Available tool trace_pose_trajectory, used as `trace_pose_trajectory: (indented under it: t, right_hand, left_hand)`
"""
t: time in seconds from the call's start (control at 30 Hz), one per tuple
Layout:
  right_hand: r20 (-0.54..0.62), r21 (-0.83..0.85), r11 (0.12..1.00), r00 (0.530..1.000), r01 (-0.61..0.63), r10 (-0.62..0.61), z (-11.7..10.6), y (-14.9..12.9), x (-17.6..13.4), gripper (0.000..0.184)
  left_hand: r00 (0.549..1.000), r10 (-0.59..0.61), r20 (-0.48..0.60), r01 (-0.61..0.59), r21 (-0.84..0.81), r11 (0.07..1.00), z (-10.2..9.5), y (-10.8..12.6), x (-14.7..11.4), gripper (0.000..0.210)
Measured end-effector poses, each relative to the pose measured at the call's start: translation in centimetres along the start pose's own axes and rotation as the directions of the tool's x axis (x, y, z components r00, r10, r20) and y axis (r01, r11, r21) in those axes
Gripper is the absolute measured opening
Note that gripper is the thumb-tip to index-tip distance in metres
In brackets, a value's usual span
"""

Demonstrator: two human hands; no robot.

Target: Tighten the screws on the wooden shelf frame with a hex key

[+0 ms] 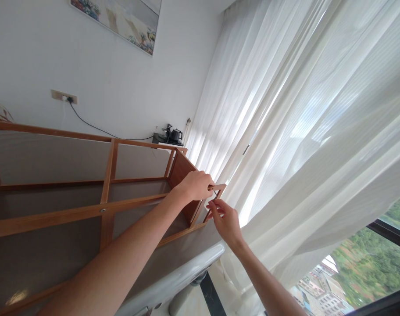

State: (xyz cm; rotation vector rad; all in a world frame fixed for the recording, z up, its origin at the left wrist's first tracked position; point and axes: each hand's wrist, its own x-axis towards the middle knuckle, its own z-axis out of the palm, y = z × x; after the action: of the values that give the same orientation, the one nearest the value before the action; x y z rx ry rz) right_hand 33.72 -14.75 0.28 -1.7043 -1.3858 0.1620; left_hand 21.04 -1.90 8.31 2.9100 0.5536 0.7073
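Note:
A brown wooden frame (68,213) with rails and crossbars stretches from the left edge to the middle of the view. Round the top bar at its far right end, my left hand (195,186) is closed, with the fingertips partly hidden. Just below and to the right, my right hand (224,217) pinches a thin dark bent rod (216,194) that looks like an Allen key. Its upper end is close to the end bar of the frame; whether it sits in a bolt I cannot tell. One bolt head (103,210) shows at a joint in the front rail.
The frame rests on a grey-brown surface, beside a glossy white edge (187,267). White curtains (285,109) hang close on the right, with a window (380,245) below. At the back are a black kettle (176,134), a wall socket (64,96) with a cord, and a picture (121,22).

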Motion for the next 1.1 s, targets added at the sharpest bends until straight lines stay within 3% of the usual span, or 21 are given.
trace_pose_trajectory:
  t: [0.33, 0.7, 0.9, 1.1]
  right_hand:
    - [0.024, -0.294, 0.944, 0.989, 0.149, -0.149, -1.3, 1.5, 1.5, 0.032]
    - [0.104, -0.598, 0.754, 0.96, 0.27, -0.261, -2.7, 0.9, 1.9, 0.028]
    - [0.122, -0.593, 0.762, 0.964, 0.261, -0.235, -3.1, 0.5, 2.0, 0.027]
    - [0.176, -0.263, 0.956, 0.981, 0.127, -0.082, -3.1, -0.1, 1.8, 0.028]
  left_hand:
    - [1.0, -0.012, 0.02, 0.012, 0.004, 1.0, -0.2, 0.2, -0.1, 0.021]
    - [1.0, -0.002, 0.003, 0.002, 0.007, 1.0, -0.1, 0.2, -0.1, 0.021]
    - [1.0, -0.003, 0.015, 0.003, -0.011, 1.0, 0.0, -0.1, -0.1, 0.022]
    - [1.0, -0.012, 0.012, 0.013, -0.015, 1.0, 0.1, 0.0, 0.0, 0.023]
